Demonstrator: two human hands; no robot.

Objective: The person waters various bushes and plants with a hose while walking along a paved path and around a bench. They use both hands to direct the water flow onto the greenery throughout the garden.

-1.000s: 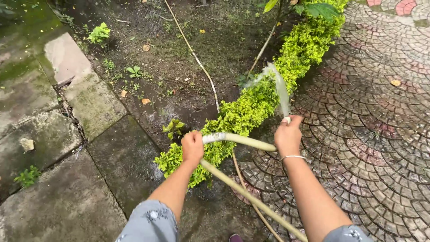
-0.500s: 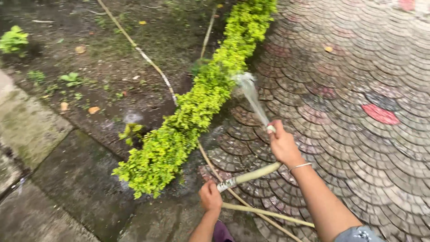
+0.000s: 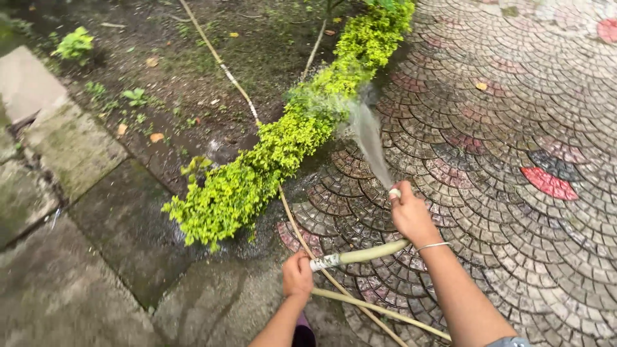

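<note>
A garden corner: fan-patterned paving on the right, mossy slabs on the left, bare wet soil beyond, and a low yellow-green hedge running diagonally between them. The right hand is clenched round the hose at its outlet, thumb over the end, and a fan of spray shoots up and left onto the hedge. The left hand grips the same hose lower down, just by a pale taped joint, the slack looping away behind it toward the bottom edge (a thin bangle shows on the right wrist). A second, thinner line lies across the soil.

Since half a second ago the spray has climbed: it lands higher along the hedge now, nearer the far end, and spreads wider. Both hands keep their grips, barely shifted. The view has swung left a touch, so the slabs are back in sight. Against the frame a second ago the change is bigger: the left hand was up beside the hedge, the hose arched between the two hands; now it sits low and close to the body.
</note>
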